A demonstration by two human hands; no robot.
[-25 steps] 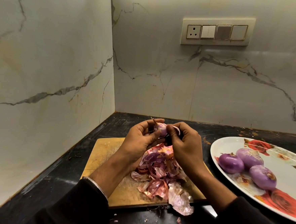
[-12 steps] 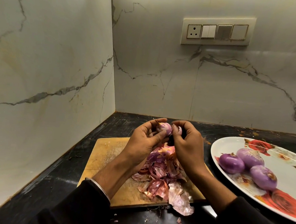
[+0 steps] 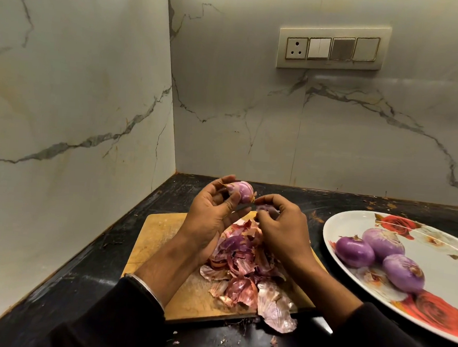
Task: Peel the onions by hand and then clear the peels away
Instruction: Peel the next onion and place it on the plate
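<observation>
1. Step in hand: I judge this to be the peeling stage, not the clearing. The left hand (image 3: 209, 212) holds a small red onion (image 3: 241, 191) raised at centre frame, above the far end of the chopping board (image 3: 161, 239). Its grip is closed round the onion, thumb on the near side and fingers curled behind.

2. The right hand (image 3: 281, 225) sits just right of and slightly below the onion. Its grip is narrow, fingertips pinching a purple strip of skin (image 3: 266, 208). Whether that strip is fully detached from the onion I cannot tell.

3. The held onion shows pale purple flesh with a dry wisp at its left end; some skin appears to remain.

4. A pile of peels (image 3: 245, 266) covers the right half of the board, lower centre of frame. One large pale peel (image 3: 276, 309) overhangs the near edge onto the black counter (image 3: 79, 284), where small scraps also lie.

5. Three peeled onions (image 3: 379, 254) rest together on the left part of the rose-patterned plate (image 3: 354, 222), at right of frame.

6. Next move, in my judgement: drop the pinched strip onto the pile, strip the remaining wisp, then set the onion on the plate with the others. Clearing the board and counter scraps is still outstanding.
</observation>
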